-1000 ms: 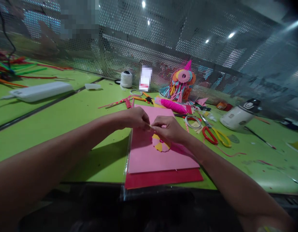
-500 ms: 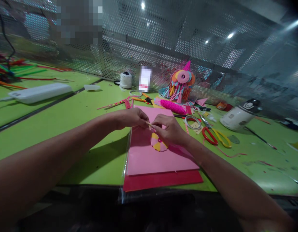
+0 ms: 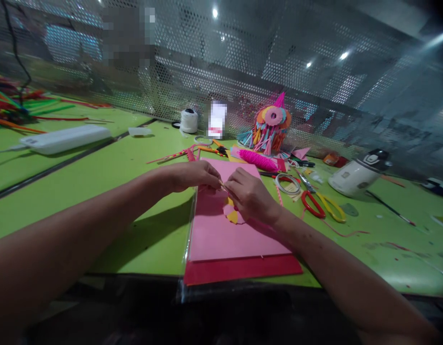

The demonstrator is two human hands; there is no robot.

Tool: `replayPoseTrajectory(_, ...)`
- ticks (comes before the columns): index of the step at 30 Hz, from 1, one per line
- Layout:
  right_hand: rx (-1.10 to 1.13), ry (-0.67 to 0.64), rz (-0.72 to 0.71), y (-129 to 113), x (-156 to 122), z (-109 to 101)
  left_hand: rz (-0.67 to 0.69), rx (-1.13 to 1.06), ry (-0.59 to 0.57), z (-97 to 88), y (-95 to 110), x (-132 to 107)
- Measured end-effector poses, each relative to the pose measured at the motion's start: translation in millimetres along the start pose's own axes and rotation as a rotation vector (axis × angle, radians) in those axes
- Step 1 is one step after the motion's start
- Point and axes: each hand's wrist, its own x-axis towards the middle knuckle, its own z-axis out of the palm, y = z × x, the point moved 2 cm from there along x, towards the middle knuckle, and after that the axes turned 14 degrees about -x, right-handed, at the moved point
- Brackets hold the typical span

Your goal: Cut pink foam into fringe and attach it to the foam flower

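Note:
Both my hands meet over a stack of pink paper (image 3: 221, 243). My left hand (image 3: 201, 174) is closed, thumb and fingertips pinching one end of a small thin tan strip (image 3: 221, 184). The fingers of my right hand (image 3: 251, 195) are curled closed on the strip's other end. Whether the strip is paper or wood is too small to tell. Just below the fingers shows a scalloped pink-and-yellow paper rosette (image 3: 231, 215), partly covered by my right hand. Red paper (image 3: 243, 273) sticks out under the pink stack at the near edge.
Right of the paper lie red-and-yellow-handled scissors (image 3: 331, 207), a tape roll (image 3: 287, 183) and a white glue gun or bottle-like device (image 3: 357, 175). Behind are bright pink yarn (image 3: 257, 160), a tasselled paper ornament (image 3: 273, 117), a phone (image 3: 217, 120) and a thread spool (image 3: 188, 120). A white power strip (image 3: 66, 140) lies left.
My right hand has turned and shifted slightly, covering more of the rosette and its centre. My left hand keeps its pinch. The whole view has shifted a little.

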Motion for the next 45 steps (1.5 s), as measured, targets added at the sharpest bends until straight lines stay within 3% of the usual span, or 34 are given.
replayPoseTrajectory(9,0.003,0.017,0.025,-3,1,-2,0.014,-0.184,0.024,5.0,5,-4)
replayPoseTrajectory(16,0.053,0.001,0.058,-1,-1,0,-0.051,-0.106,0.109,5.4,4,-2)
replayPoseTrajectory(22,0.529,0.052,0.247,10,-1,3,-0.048,0.048,0.154,5.8,4,-2)
replayPoseTrajectory(28,0.864,-0.156,0.515,12,0,13,-0.009,0.198,0.171,8.2,-2,2)
replayPoseTrajectory(33,0.803,-0.165,0.499,8,1,15,0.002,0.291,0.179,10.1,-1,2)
replayPoseTrajectory(40,0.982,-0.219,0.497,8,-1,14,0.027,0.353,0.113,8.8,0,2)
replayPoseTrajectory(45,0.906,-0.181,0.458,10,0,12,0.032,0.422,0.085,9.1,1,1)
